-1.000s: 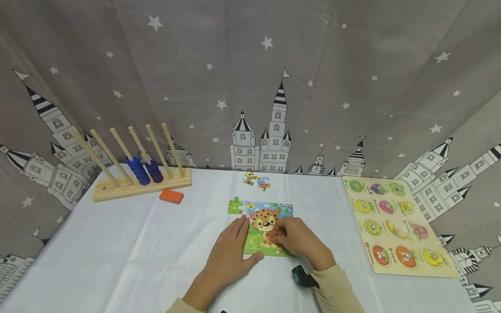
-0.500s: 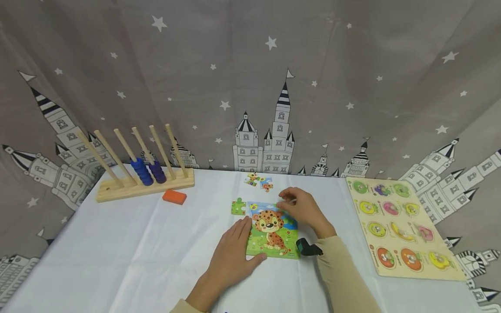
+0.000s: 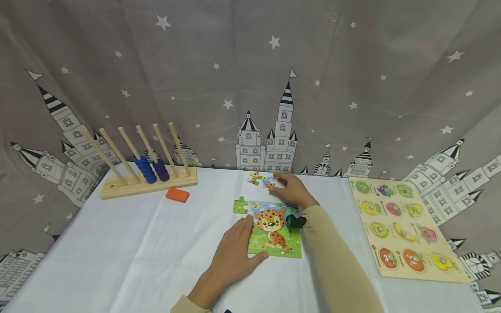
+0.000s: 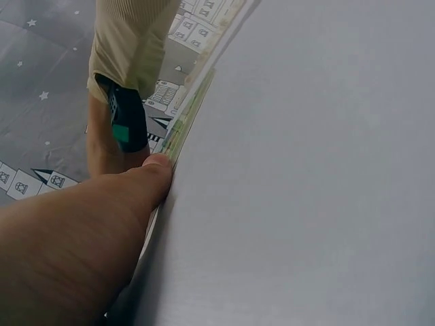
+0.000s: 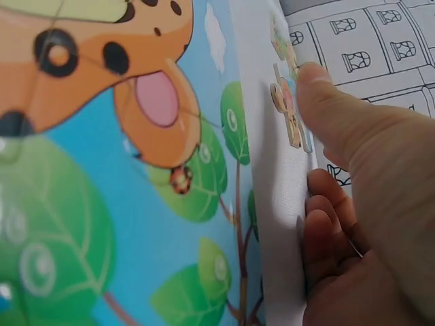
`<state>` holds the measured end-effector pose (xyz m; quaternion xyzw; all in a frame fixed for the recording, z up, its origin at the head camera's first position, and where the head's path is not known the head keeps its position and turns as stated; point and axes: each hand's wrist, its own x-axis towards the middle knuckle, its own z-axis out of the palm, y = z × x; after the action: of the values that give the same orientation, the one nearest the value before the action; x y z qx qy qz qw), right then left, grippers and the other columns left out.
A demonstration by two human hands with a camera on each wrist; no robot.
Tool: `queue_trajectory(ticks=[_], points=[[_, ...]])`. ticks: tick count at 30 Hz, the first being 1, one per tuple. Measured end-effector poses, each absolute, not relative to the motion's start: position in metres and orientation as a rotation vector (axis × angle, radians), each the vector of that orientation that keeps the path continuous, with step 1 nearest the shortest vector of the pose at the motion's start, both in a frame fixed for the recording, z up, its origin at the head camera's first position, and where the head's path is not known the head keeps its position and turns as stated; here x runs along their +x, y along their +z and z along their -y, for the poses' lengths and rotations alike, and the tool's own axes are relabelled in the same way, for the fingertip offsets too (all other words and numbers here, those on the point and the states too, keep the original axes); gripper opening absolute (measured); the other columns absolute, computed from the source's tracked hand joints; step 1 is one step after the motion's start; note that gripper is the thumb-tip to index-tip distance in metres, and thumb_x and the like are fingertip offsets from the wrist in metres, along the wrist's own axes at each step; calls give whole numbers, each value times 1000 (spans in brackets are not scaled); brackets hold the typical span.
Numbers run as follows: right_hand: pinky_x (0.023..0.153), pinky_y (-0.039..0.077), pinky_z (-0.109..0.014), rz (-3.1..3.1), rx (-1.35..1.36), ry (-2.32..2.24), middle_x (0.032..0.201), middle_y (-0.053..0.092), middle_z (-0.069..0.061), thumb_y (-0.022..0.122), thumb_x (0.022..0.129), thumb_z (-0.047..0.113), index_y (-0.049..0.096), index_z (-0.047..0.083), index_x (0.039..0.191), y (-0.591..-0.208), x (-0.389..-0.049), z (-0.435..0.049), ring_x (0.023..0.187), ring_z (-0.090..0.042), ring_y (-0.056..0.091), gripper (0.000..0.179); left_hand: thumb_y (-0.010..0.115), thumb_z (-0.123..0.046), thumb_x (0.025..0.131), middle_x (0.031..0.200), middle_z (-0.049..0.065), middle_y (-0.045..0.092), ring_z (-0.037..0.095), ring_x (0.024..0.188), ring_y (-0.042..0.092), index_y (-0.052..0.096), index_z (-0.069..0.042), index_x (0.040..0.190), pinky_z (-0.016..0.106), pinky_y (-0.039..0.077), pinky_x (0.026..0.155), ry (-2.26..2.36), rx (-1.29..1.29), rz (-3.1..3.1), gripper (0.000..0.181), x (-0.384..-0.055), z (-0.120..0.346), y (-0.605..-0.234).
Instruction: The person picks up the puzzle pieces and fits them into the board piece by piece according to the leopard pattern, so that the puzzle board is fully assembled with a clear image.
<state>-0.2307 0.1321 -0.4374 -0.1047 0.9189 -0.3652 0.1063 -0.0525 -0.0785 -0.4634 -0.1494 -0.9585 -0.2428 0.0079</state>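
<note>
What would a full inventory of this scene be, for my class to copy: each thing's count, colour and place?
Leopard puzzle: one, multicoloured, centre
Green loose piece: one, left of the puzzle
Far loose pieces: two, multicoloured, beyond the puzzle
Peg stand: one, pale wood, six pegs, far left
Rings: several, exact count unclear, blue and purple, on two pegs
Block: one, orange, before the stand
Fruit board: one, pale wood, twelve colourful shapes, right
Cloth: one, white, underneath
Backdrop: grey, castles and stars, behind
Wrist device: one, black, right wrist
Sleeves: two, beige, both arms
Left hand: one, bare, at the puzzle's left edge
Right hand: one, bare, by the far loose pieces
</note>
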Motion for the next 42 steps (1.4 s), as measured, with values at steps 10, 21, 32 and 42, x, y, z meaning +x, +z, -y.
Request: queue_trajectory(ticks=[10,21,32,42], points=[[107,48,-52,-2798,-283,-958,133,59,-16,75,93,37,60,17,143,-436,-233,-121,122,-33,59,57,69,-62,87,165,11,36,32,152,35,28,-6,161,53,35,121,-786,-453,3008,101,-53,78,-463],[91,51,-44,-2737,-21,-1274,111,63,-11,72,96,26,63,11,118,-433,-228,-121,103,-28,59,28,69,-62,88,165,11,36,32,152,36,29,-5,161,52,36,121,-756,-455,3013,100,-52,79,-461],[74,59,-35,-2622,-187,-1333,96,74,-5,77,92,26,73,14,108,-431,-186,-119,78,-15,70,20,69,-61,88,164,13,37,33,151,36,30,-5,160,54,37,119,-767,-456,3008,100,-51,81,-459],[74,56,-29,-2778,-303,-1132,88,74,3,79,90,21,80,16,104,-430,-159,-101,75,-8,64,14,68,-62,88,166,10,35,31,152,35,28,-7,161,53,36,121,-765,-458,3023,100,-51,79,-462]])
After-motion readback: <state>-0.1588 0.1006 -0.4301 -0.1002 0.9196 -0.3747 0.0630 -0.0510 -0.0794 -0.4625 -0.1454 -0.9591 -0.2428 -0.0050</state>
